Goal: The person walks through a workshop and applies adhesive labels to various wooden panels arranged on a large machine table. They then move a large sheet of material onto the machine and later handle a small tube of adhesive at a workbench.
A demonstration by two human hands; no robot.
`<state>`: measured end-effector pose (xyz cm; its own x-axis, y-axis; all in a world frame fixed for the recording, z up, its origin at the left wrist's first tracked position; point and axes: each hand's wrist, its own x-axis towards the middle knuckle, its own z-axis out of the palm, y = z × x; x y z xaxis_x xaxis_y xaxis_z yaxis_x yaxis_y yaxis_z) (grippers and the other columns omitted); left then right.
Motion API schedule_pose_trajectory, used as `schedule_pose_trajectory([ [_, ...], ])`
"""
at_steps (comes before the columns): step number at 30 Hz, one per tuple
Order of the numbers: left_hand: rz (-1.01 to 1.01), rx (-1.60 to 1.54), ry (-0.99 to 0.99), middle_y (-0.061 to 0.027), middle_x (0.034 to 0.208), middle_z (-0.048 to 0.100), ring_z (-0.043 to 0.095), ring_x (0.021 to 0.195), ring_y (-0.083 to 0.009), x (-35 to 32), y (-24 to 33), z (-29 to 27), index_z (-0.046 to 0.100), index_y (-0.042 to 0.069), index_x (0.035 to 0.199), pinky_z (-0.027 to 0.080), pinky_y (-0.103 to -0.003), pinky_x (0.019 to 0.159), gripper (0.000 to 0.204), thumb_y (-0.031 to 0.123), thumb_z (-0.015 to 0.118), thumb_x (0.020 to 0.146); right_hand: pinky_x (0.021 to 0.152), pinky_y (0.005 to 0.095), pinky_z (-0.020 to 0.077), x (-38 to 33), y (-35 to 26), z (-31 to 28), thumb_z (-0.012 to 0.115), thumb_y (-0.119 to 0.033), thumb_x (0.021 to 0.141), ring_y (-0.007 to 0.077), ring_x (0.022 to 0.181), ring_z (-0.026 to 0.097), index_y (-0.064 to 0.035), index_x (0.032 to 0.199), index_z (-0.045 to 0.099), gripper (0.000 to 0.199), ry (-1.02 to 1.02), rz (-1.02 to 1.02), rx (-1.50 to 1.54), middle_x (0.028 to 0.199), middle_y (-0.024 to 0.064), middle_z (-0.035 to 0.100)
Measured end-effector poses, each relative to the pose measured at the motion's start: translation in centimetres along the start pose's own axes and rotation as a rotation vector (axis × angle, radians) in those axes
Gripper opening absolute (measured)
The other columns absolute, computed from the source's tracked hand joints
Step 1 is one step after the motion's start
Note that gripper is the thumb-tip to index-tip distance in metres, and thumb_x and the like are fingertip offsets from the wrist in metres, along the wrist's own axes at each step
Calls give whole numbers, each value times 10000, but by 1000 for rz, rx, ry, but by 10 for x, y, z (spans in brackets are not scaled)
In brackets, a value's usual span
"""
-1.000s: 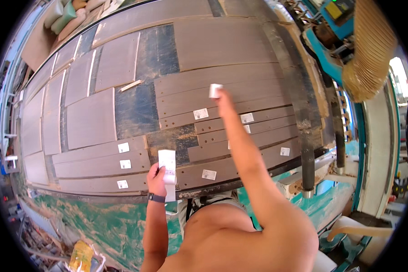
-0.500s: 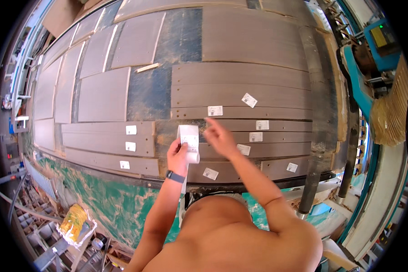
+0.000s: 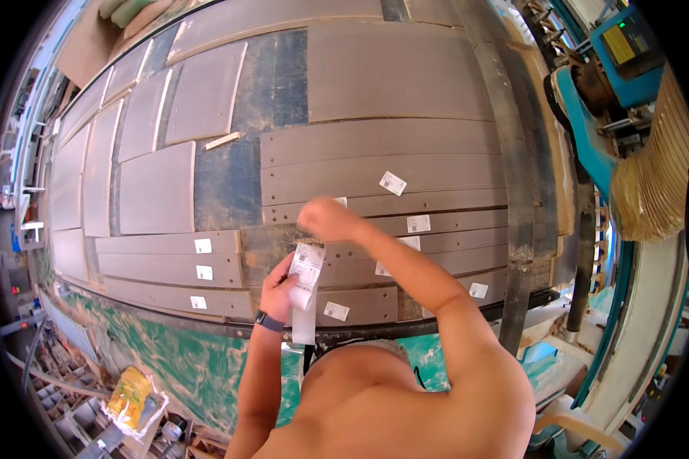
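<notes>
My left hand (image 3: 276,297), with a dark band on the wrist, is closed around a strip of white printed labels (image 3: 308,268). The strip's upper end stands above my fingers, and its tail curls and hangs toward my body. Just above that end, my right hand (image 3: 328,219) is curled over the boards, its fingertips turned out of sight; what they hold, if anything, is hidden. Brown boards (image 3: 390,157) lie in front of me. Several carry a white label (image 3: 393,183); one label is partly covered by my right hand, others by my right forearm.
More flat brown panels (image 3: 157,187) lie at the left and far side on a dusty dark surface (image 3: 230,180), with a small wood strip (image 3: 223,141) among them. A dark pipe (image 3: 519,229) crosses at the right. Beyond it stand a teal machine arm (image 3: 582,130) and a ribbed hose (image 3: 651,183).
My right hand has moved left, from beside the label strip to above its upper end, and its stretched finger is now curled in. The view has shifted; my left hand keeps the strip.
</notes>
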<state>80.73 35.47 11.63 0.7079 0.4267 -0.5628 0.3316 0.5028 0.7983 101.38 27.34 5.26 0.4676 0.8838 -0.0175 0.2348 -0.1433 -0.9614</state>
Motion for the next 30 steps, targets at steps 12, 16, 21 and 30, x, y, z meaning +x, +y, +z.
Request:
schedule_pose_trajectory([
  [12, 98, 86, 161, -7, 912, 642, 549, 840, -65, 19, -21, -6, 628, -5, 1066, 444, -225, 747, 217, 171, 587, 946, 840, 436, 462, -15, -59, 1, 594, -375, 856, 298, 907, 615, -71, 988, 664, 339, -468, -103, -309, 949, 119, 654],
  [16, 93, 154, 118, -25, 964, 652, 558, 869, -76, 13, 5, -1, 606, -18, 1153, 452, -232, 782, 265, 148, 571, 950, 770, 361, 487, 30, -9, -40, 570, -212, 876, 177, 843, 619, -33, 943, 643, 204, -207, 158, 177, 923, 90, 681],
  [21, 87, 122, 197, -22, 966, 639, 561, 866, -85, 28, 9, -14, 604, -18, 1136, 456, -239, 783, 228, 89, 556, 941, 621, 261, 407, 67, 113, -133, 546, -187, 861, 104, 677, 458, -68, 827, 577, 128, 836, 345, 815, 699, -26, 488],
  [30, 254, 204, 234, -8, 964, 630, 545, 880, -81, 37, 13, 2, 609, -5, 1126, 445, -233, 789, 216, 82, 562, 933, 933, 446, 440, 30, 115, -118, 545, -304, 904, 355, 1099, 532, -7, 1117, 588, 368, 585, -24, -1061, 1186, 185, 573],
])
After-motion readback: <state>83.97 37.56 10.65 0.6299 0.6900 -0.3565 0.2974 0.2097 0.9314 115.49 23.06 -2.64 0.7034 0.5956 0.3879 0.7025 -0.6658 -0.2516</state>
